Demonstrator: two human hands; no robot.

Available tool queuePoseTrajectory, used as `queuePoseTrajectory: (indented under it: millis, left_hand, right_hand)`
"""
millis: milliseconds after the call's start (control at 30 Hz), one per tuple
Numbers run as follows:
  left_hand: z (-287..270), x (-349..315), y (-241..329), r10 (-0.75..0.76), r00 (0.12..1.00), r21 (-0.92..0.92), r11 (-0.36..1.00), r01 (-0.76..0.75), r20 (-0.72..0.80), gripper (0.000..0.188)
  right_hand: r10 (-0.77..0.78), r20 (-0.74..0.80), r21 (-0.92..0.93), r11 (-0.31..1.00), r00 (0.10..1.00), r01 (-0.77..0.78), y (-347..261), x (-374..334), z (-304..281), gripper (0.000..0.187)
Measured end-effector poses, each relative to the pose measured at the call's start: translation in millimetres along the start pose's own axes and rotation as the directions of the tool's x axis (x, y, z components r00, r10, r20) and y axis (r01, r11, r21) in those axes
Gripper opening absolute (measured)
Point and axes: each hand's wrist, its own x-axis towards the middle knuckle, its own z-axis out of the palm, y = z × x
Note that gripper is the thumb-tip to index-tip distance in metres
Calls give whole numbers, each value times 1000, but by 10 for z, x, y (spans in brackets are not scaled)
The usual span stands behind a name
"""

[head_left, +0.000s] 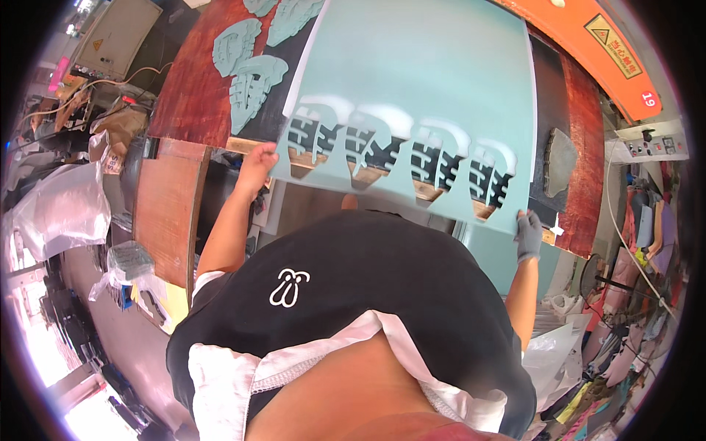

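Observation:
A large pale teal sheet (419,66), with a row of several sole-shaped cut-outs along its near end, lies across the work table and overhangs its front edge. My bare left hand (259,167) pinches the sheet's near left corner. At the near right corner, my right hand (527,234), in a grey glove, has its fingers closed on the sheet's edge. Dark table surface and a wooden edge show through the cut-outs. Left of the sheet lie several loose cut pieces (252,87) of the same teal colour, slotted and sole-shaped.
An orange machine part (614,48) with a warning label spans the far right. Beneath the sheet are a black board (550,81) and a red-brown table top (195,73). A greyish flat scrap (560,163) lies right. Clear plastic bags (62,206) sit left; coloured materials crowd the right side.

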Motion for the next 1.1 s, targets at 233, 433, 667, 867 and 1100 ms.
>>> queuePoseTrajectory:
  millis: [233,433,667,867,1100]
  left_hand:
    - [114,-174,-208,583,807,695,619,-365,-96,35]
    - [642,598,538,853,498,683,271,-678,156,43]
    - [1198,1144,907,515,831,918,189,-348,209,62]
    - [1229,1196,914,551,810,905,214,-369,199,61]
    - [949,1284,780,787,614,556,485,-675,59,39]
  right_hand:
    - [-230,7,-270,937,973,223,407,-256,-138,22]
    - [-641,-111,-582,661,760,473,-220,250,73,38]
    - [-787,144,-810,254,600,529,-494,1018,782,44]
    - [-852,117,-796,227,510,562,-363,1130,807,45]
    - [-609,-94,-795,522,787,310,-571,1437,-7,64]
